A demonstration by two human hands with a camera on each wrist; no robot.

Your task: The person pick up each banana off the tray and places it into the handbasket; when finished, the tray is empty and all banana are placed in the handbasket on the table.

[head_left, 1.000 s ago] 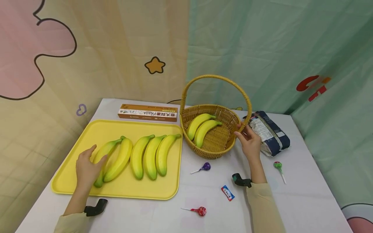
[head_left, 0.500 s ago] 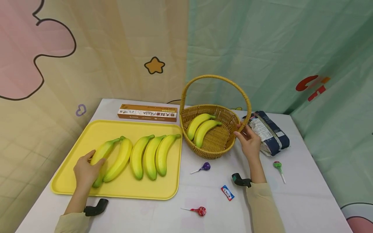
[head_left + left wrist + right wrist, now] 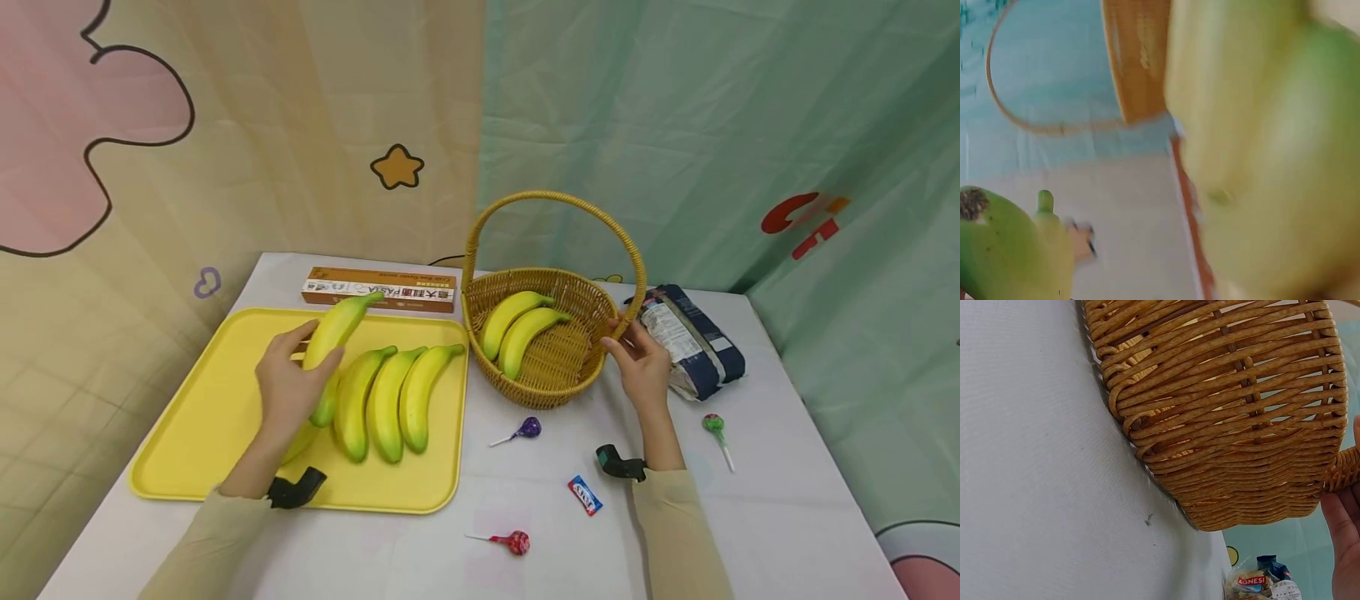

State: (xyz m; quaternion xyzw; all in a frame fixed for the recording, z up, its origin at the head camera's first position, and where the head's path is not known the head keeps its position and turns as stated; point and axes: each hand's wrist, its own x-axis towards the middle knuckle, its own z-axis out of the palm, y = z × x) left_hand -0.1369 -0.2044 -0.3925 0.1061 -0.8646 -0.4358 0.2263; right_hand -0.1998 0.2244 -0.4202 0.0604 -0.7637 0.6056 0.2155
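Observation:
My left hand grips a yellow-green banana and holds it lifted above the yellow tray. In the left wrist view that banana fills the frame, blurred. Several more bananas lie side by side on the tray. My right hand holds the near right rim of the wicker basket, at the base of its handle. Two bananas lie inside the basket. The right wrist view shows the basket's woven wall up close, with fingertips at its edge.
A brown pasta box lies behind the tray. A dark blue bag sits right of the basket. Lollipops lie on the white table: purple, red, green. A small wrapped candy lies near my right forearm.
My left hand has picked the leftmost banana up off the tray and carried it up and to the right. The right hand has stayed on the basket.

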